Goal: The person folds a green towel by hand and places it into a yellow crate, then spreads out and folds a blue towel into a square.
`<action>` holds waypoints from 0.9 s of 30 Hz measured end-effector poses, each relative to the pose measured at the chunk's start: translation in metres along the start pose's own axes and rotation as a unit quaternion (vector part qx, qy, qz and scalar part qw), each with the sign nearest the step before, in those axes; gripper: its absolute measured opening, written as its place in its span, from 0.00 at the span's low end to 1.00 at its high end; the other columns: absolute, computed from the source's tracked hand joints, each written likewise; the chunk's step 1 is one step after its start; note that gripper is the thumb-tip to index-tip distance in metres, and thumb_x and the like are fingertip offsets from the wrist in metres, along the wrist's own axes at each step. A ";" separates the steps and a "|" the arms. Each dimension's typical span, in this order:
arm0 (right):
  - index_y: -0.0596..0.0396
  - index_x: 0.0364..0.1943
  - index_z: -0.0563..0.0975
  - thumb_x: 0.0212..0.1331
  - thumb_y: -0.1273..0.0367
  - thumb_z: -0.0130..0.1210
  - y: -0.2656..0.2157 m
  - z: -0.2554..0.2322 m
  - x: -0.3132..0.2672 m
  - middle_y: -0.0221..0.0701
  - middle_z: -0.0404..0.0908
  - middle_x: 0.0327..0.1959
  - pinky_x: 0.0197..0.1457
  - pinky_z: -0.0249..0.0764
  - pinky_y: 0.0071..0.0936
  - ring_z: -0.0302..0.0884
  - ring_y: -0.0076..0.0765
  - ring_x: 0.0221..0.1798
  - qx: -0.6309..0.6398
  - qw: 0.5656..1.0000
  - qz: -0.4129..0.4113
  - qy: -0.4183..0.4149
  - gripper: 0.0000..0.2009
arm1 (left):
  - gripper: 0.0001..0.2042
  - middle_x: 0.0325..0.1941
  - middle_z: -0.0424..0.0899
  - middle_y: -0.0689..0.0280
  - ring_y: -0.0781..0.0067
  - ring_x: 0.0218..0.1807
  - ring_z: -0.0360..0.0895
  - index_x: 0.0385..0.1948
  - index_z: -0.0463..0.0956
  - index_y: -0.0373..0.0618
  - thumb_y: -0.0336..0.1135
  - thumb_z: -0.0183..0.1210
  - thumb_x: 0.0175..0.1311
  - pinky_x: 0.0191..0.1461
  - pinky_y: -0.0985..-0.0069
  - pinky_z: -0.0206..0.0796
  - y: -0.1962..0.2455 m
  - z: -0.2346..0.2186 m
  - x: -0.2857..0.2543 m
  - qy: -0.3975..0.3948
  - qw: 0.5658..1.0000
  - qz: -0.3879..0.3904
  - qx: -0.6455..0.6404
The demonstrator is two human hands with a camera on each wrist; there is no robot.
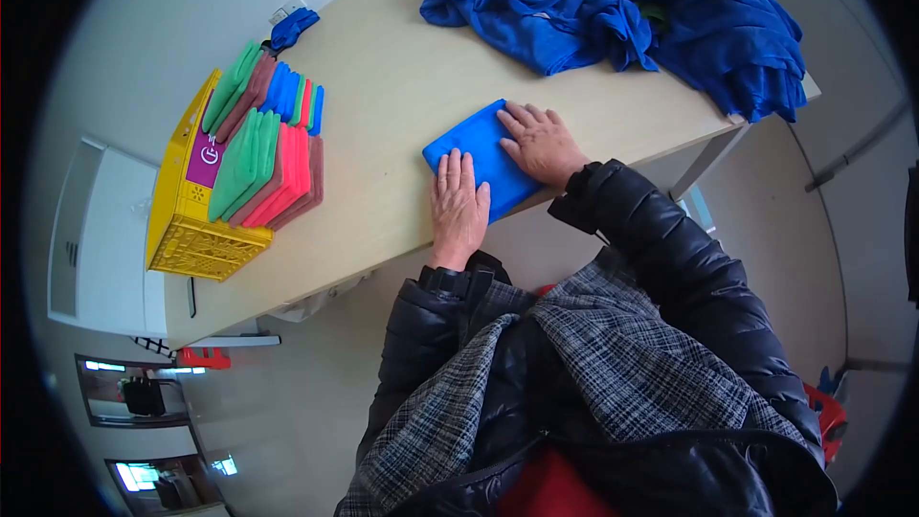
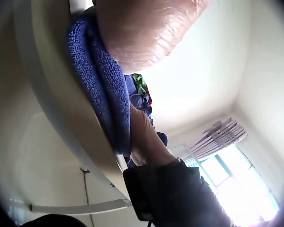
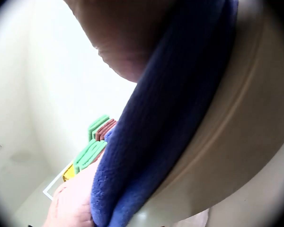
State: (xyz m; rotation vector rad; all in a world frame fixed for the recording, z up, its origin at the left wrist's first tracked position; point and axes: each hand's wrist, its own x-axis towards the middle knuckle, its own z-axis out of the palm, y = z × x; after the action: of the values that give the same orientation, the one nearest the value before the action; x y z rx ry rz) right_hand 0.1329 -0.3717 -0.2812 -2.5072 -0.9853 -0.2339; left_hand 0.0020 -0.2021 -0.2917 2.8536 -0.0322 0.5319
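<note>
A folded blue towel (image 1: 486, 165) lies flat near the front edge of the table. My left hand (image 1: 459, 201) rests on its near left part, fingers straight and pointing away from me. On its right side my right hand (image 1: 544, 146) presses down with the fingers spread. The left wrist view shows the towel (image 2: 102, 85) as thick folded layers at the table edge, with the left palm over it. In the right wrist view the towel's folded side (image 3: 156, 123) runs along the edge beneath the right hand (image 3: 123, 38).
A yellow crate (image 1: 206, 244) at the left holds rows of folded green, brown, red and blue towels (image 1: 251, 168). Behind it lies a small blue cloth (image 1: 292, 29). A large heap of loose blue cloths (image 1: 613, 14), with some green and red, covers the table's far right.
</note>
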 end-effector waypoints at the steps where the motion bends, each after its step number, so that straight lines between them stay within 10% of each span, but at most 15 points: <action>1: 0.54 0.69 0.68 0.72 0.52 0.43 0.000 -0.003 0.001 0.38 0.64 0.74 0.79 0.49 0.50 0.55 0.49 0.78 -0.003 1.000 0.001 0.001 0.28 | 0.28 0.78 0.57 0.51 0.49 0.80 0.49 0.71 0.60 0.36 0.43 0.48 0.74 0.80 0.53 0.43 0.000 0.000 -0.001 -0.002 1.000 -0.003 0.007; 5: 0.53 0.70 0.66 0.72 0.53 0.43 -0.016 -0.008 0.015 0.38 0.65 0.74 0.77 0.52 0.50 0.56 0.50 0.77 -0.171 0.984 -0.020 0.038 0.28 | 0.29 0.78 0.56 0.51 0.49 0.80 0.50 0.71 0.59 0.36 0.43 0.49 0.74 0.80 0.53 0.43 0.002 0.000 0.002 -0.008 1.000 -0.009 0.016; 15: 0.53 0.62 0.75 0.71 0.51 0.43 -0.029 0.022 0.044 0.39 0.74 0.66 0.74 0.55 0.51 0.61 0.49 0.74 -0.002 0.991 -0.132 -0.011 0.25 | 0.29 0.78 0.58 0.52 0.51 0.80 0.50 0.71 0.61 0.37 0.43 0.50 0.73 0.80 0.53 0.43 0.002 -0.002 0.001 -0.003 1.000 -0.008 0.027; 27: 0.54 0.69 0.67 0.70 0.54 0.48 -0.009 0.000 0.019 0.41 0.64 0.74 0.76 0.52 0.56 0.55 0.52 0.78 -0.099 0.994 -0.040 -0.021 0.28 | 0.30 0.78 0.58 0.54 0.54 0.80 0.50 0.71 0.61 0.39 0.45 0.51 0.72 0.80 0.50 0.42 0.009 -0.010 -0.006 0.008 0.998 -0.060 0.000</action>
State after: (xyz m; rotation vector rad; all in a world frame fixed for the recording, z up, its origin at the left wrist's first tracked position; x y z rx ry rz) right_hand 0.1408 -0.3549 -0.2724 -2.6620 -1.1323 -0.3175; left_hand -0.0082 -0.2089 -0.2825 2.8289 0.1404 0.5283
